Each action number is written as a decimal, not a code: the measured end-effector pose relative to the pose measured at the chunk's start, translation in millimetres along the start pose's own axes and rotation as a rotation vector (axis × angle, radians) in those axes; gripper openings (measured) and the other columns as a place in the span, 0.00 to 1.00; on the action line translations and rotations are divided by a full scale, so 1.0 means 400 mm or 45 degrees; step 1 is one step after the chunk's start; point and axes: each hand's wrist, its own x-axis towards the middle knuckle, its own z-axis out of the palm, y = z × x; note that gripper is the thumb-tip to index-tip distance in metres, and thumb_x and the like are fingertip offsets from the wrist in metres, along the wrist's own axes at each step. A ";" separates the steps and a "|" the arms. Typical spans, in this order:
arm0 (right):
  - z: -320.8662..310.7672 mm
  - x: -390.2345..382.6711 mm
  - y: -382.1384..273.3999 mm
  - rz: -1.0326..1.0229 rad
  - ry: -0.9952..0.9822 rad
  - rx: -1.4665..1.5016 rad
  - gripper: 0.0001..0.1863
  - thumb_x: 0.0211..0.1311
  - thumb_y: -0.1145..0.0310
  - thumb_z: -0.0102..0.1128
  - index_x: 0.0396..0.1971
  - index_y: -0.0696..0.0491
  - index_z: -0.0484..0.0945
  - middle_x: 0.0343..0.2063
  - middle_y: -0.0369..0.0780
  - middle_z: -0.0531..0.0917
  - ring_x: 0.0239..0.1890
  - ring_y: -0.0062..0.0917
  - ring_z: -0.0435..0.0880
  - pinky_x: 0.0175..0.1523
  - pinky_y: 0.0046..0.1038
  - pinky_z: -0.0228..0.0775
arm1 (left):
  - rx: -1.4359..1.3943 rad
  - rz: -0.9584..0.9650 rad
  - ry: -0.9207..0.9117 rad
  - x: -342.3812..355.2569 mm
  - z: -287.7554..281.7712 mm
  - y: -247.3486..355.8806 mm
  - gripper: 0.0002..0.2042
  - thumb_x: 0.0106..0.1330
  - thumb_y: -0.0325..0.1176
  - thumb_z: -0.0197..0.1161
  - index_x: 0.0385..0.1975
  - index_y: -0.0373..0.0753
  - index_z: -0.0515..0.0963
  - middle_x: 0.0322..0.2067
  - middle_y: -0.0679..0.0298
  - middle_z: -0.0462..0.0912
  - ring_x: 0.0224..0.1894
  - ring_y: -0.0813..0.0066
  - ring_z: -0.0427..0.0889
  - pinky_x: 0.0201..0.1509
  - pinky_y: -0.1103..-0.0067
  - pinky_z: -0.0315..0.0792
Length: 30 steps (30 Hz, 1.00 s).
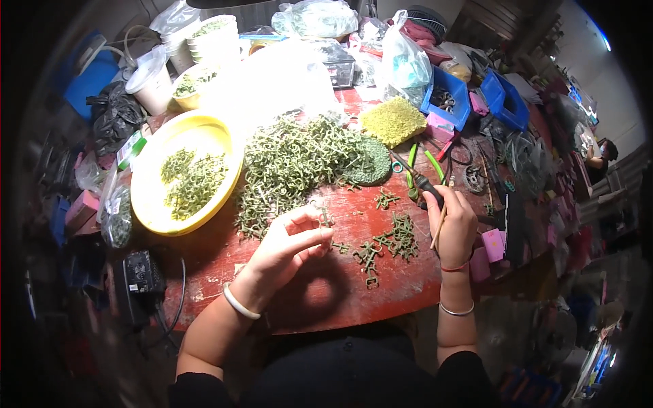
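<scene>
My left hand (291,245) pinches a small green piece (324,214) over the red tabletop (272,306). My right hand (451,221) grips a dark-handled tool (427,187) and a thin wooden stick (439,231); the tool's tip is too small to make out. Between and beyond my hands lie a large pile of small green pieces (292,153) and smaller clusters (401,238). A yellow basin (143,197) of similar pieces sits at the left. A yellow textured block (392,121) and a round green mat (373,163) adjoin the pile, near green-handled tools (434,165).
Buckets (146,81), plastic bags (401,58) and blue bins (442,115) crowd the back. A black power adapter (139,273) with a cable sits at front left, pink blocks (494,245) at right. Another person (598,160) is at the far right. Bright glare hides the back middle.
</scene>
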 end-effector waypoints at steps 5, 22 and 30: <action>0.023 -0.004 0.005 -0.068 -0.014 -0.064 0.08 0.61 0.70 0.69 0.36 0.56 0.82 0.27 0.46 0.82 0.28 0.42 0.82 0.33 0.37 0.71 | 0.005 0.023 0.018 -0.001 0.004 -0.003 0.09 0.64 0.23 0.69 0.41 0.42 0.79 0.33 0.70 0.81 0.34 0.82 0.80 0.36 0.84 0.73; 0.010 -0.023 -0.054 -0.223 0.324 0.190 0.09 0.60 0.75 0.71 0.38 0.56 0.80 0.26 0.40 0.80 0.24 0.30 0.79 0.29 0.29 0.69 | -0.147 0.015 0.088 0.016 -0.008 -0.006 0.14 0.64 0.24 0.69 0.47 0.38 0.75 0.32 0.70 0.80 0.34 0.82 0.79 0.40 0.83 0.75; -0.005 -0.059 -0.089 -0.383 0.068 0.356 0.16 0.61 0.60 0.72 0.39 0.58 0.83 0.23 0.40 0.78 0.19 0.29 0.76 0.24 0.28 0.67 | -0.249 -0.030 0.085 0.012 0.002 0.010 0.19 0.63 0.25 0.70 0.52 0.35 0.74 0.33 0.70 0.79 0.35 0.85 0.78 0.41 0.86 0.75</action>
